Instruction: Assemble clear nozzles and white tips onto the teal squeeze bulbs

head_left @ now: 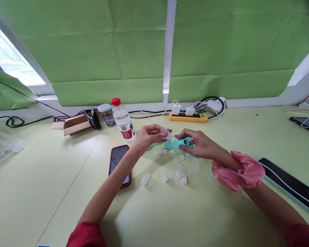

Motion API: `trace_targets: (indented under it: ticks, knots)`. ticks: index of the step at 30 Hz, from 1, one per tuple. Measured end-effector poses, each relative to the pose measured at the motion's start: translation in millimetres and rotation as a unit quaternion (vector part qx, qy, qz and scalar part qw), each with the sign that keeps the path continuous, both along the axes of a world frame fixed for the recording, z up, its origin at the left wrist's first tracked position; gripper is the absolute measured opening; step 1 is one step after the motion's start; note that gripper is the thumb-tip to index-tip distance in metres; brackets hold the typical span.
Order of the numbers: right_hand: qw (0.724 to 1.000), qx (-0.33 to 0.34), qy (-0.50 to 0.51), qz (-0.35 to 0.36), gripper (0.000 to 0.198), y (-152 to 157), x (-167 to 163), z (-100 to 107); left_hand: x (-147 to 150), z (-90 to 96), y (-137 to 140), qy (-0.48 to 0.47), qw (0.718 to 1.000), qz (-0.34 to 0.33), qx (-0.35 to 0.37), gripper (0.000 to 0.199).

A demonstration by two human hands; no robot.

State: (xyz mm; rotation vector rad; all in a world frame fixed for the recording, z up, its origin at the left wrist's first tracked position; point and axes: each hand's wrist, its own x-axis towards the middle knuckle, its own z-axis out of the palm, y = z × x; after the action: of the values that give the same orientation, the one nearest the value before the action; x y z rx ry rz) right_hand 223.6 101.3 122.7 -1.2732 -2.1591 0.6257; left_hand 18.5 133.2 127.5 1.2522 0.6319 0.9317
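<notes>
My left hand (149,136) is closed, its fingertips pinching a see-through plastic piece (167,133) just above a small teal bottle (168,145). Whether the piece touches that bottle I cannot tell. In my right hand (199,143) a second small teal bottle (179,143) lies tilted, its open neck facing me. More teal shows behind the right fingers, partly hidden. Below the hands, several small white caps (166,178) and see-through plastic parts (179,158) are scattered on the table. A see-through piece (145,179) lies apart from them, nearer to me.
A phone (120,161) showing a timer lies left of the parts, beside a red-capped water bottle (123,120). Behind are a paper cup (106,115), a cardboard box (77,125) and a yellow power strip (187,117). A dark tablet-like device (293,185) lies right.
</notes>
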Motion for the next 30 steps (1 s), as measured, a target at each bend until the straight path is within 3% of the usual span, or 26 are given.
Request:
trace_targets:
  ticks: [3,7,12,15,21,25,30]
  knots:
    - [0.998,0.006,0.063,-0.006,0.026,-10,-8,6,2,-0.1,-1,0.004,1.0,-0.01,-0.011,0.023]
    - [0.995,0.01,0.094,-0.017,0.018,-14,-17,6,2,0.5,-2,-0.016,1.0,-0.002,-0.018,0.027]
    - [0.992,0.099,0.004,-0.072,0.028,-13,-20,3,2,0.5,-4,-0.031,0.999,0.0,-0.004,0.037]
    - [0.985,0.146,-0.048,-0.075,0.028,-13,-21,2,3,0.1,-6,-0.033,0.999,-0.015,0.023,0.032]
    - [0.984,0.15,-0.065,-0.076,0.021,-13,-21,1,8,-1.5,-9,-0.004,0.996,-0.016,0.089,0.024]
    - [0.988,0.115,-0.042,-0.088,0.012,-15,-21,0,9,-1.0,-9,0.003,0.996,-0.016,0.087,0.025]
    - [0.979,0.158,-0.084,-0.099,0.013,-15,-18,-1,6,4.1,-11,0.004,0.997,-0.029,0.074,0.025]
